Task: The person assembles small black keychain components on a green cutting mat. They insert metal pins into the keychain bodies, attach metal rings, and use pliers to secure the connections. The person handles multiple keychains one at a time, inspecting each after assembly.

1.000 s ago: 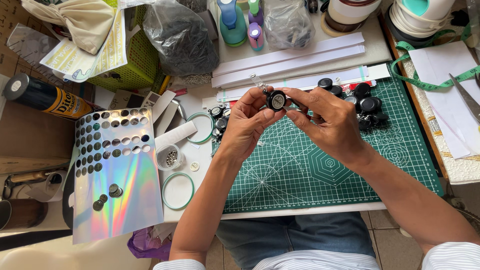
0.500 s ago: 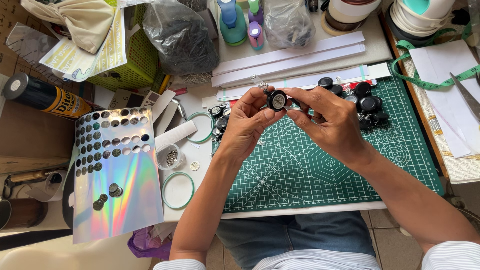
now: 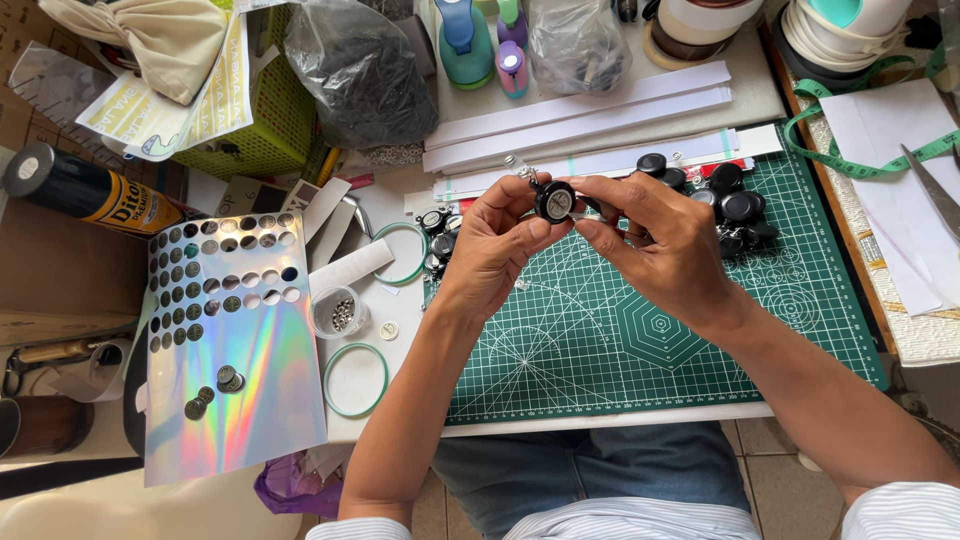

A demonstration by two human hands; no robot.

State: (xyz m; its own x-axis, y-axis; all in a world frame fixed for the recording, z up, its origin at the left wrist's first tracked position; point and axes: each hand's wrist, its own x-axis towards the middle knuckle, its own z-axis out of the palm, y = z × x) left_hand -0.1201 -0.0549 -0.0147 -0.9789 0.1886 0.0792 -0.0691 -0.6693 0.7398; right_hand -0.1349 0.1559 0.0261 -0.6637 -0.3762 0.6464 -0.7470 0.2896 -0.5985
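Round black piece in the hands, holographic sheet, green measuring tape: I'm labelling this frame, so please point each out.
Round black piece point(image 3: 554, 202), head view: its pale centre face.
Holographic sheet point(image 3: 250, 380), head view: uncut lower area.
Green measuring tape point(image 3: 850, 160), head view: the curved stretch.

A: What can't you make out around the green cutting mat point(image 3: 700, 370)?

B: The small round black piece point(image 3: 554, 201) above it is half covered by fingertips; its pale centre is too small to read.

A: And the black pieces point(image 3: 735, 205) at the mat's top edge?

B: The right hand point(image 3: 670, 250) hides some of them. Right of the mat, the scissors point(image 3: 935, 190) run off the frame's edge.
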